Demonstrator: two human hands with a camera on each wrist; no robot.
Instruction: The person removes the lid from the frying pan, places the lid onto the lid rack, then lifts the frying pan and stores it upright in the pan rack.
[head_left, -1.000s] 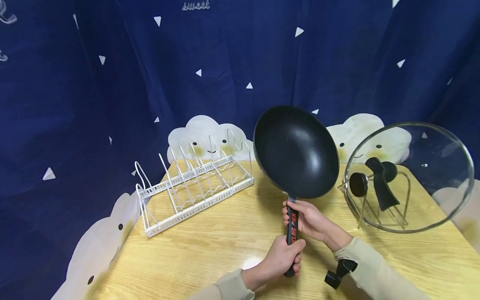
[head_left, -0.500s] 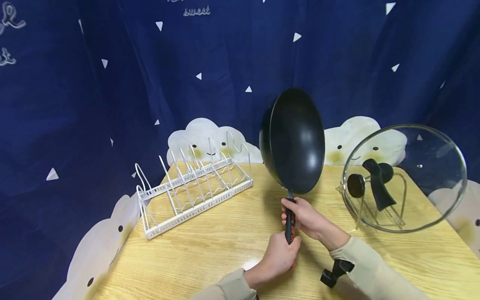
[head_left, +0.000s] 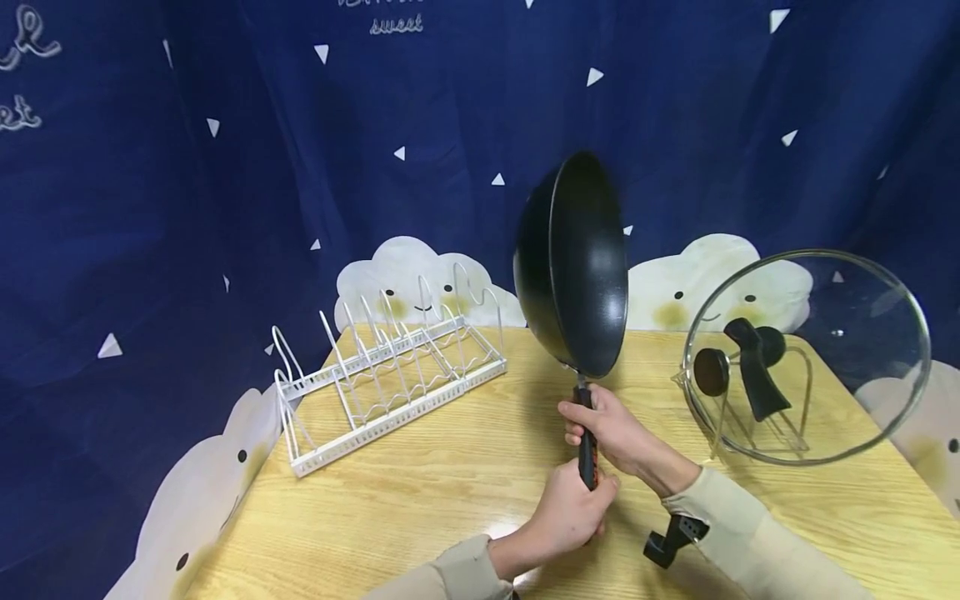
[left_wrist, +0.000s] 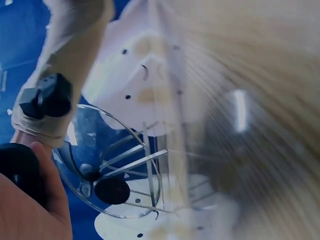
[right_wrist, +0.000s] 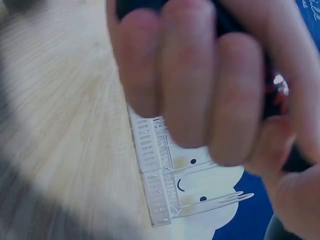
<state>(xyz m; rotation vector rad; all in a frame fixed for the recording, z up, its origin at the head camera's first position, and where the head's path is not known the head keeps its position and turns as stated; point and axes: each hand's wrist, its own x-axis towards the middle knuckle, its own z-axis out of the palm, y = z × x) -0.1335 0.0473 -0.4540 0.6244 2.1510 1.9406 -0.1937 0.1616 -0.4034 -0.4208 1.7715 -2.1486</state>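
Over the counter (head_left: 360,517), left hand (head_left: 566,512) and right hand (head_left: 613,432) curl fingers (right_wrist: 187,85) round the pan's (head_left: 573,267) red-marked handle (head_left: 587,458); the curtain (head_left: 225,183) reads "sweet".

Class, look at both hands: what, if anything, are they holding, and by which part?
A black wok, held by its handle: the right hand grips the upper part, the left hand the lower part.
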